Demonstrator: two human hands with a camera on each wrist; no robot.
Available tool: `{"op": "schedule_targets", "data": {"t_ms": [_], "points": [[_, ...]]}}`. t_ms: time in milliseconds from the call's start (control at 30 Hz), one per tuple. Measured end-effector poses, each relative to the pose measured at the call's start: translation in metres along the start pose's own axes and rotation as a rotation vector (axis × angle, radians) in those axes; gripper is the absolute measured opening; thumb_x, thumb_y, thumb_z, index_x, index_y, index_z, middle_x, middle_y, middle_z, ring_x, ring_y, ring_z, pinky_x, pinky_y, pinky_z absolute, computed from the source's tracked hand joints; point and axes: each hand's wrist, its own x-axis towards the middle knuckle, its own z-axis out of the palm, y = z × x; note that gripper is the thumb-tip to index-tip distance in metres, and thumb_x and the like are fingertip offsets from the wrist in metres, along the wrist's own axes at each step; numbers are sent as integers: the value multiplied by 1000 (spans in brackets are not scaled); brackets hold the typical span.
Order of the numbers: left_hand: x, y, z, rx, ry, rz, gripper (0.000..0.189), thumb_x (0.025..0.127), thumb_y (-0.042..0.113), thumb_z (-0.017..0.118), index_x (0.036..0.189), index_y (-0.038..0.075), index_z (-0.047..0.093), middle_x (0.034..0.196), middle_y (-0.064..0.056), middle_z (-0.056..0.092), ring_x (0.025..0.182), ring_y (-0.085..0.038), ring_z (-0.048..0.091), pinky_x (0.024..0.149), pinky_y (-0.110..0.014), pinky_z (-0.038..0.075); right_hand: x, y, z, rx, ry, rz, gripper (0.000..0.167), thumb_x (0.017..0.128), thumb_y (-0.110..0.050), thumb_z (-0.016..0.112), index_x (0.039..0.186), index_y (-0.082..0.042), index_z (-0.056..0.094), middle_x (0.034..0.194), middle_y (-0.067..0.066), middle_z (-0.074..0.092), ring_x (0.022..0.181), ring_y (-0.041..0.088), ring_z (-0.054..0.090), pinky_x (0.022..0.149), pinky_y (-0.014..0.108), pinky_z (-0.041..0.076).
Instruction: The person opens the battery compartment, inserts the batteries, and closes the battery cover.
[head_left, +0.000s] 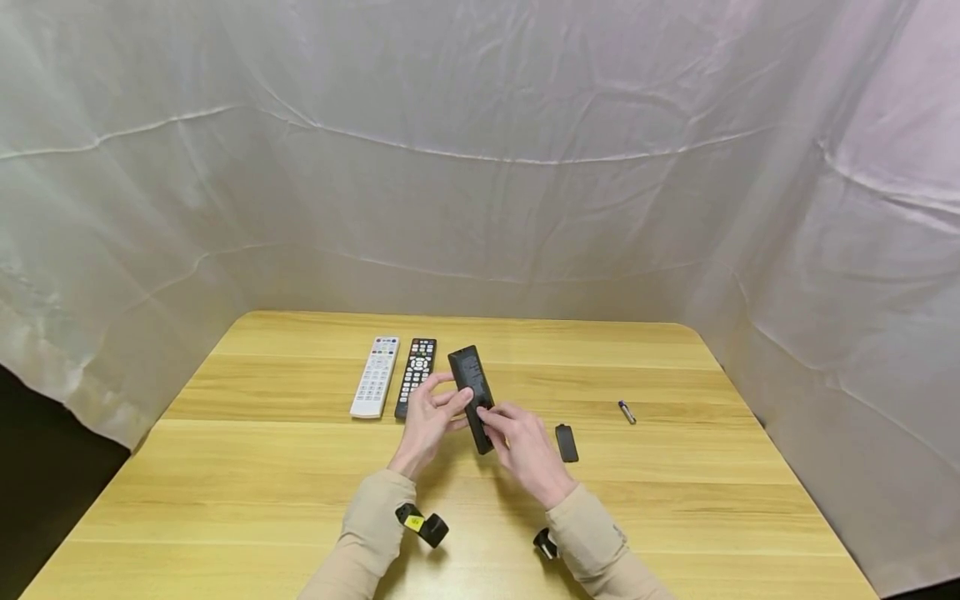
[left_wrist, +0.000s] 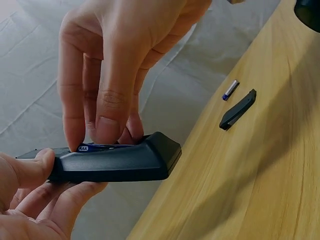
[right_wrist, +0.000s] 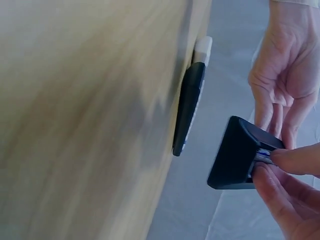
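A black remote control point(head_left: 467, 371), tilted with its back facing up, is held above the table in my left hand point(head_left: 426, 423). The thumb lies on its back and the fingers support it from beneath. At its open battery compartment, my right hand point(head_left: 531, 452) pinches a blue AAA battery point(left_wrist: 84, 148) between thumb and fingertips. The battery point(right_wrist: 263, 153) lies partly inside the compartment, mostly covered by the fingers. A black battery cover point(head_left: 567, 443) rests on the table to the right. Farther right lies a loose battery point(head_left: 627, 412), blue and silver.
Behind my left hand, a white remote point(head_left: 375, 379) and another black remote point(head_left: 418, 364) lie side by side, buttons up. The wooden table point(head_left: 247, 467) is bordered by hanging pale curtains point(head_left: 480, 217) at the back and sides.
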Motion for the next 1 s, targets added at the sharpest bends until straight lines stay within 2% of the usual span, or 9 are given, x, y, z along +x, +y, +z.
{"op": "schedule_targets", "data": {"t_ms": [167,333,700,1000], "points": [[1,1,0,-23,11,-5,35,95,-1,65,128,-2,55,114,-33,69,79,-14,76,77,-36,67,-1,0,2,-49,47,-67,32,82,5,77,113,0,75,95,7,73,78,19,70,67,27,63],[2,1,0,-8,12,6,36,95,0,65,129,-4,54,114,-33,69,79,-13,75,76,-35,67,-2,0,5,-89,96,-110,33,79,6,79,112,1,75,93,7,73,78,20,70,70,29,63],[2,5,1,-14,39,2,37,95,0,65,130,-3,54,114,-33,69,78,-11,75,74,-34,67,-3,-3,10,-117,152,-103,34,78,5,80,111,1,75,94,8,74,81,22,71,72,32,64],[1,6,-1,-66,59,1,37,95,-1,64,131,-3,53,115,-34,67,79,-14,76,77,-36,67,-3,-5,10,-77,109,-67,45,76,12,77,120,2,71,107,12,71,93,27,70,81,35,65]]}}
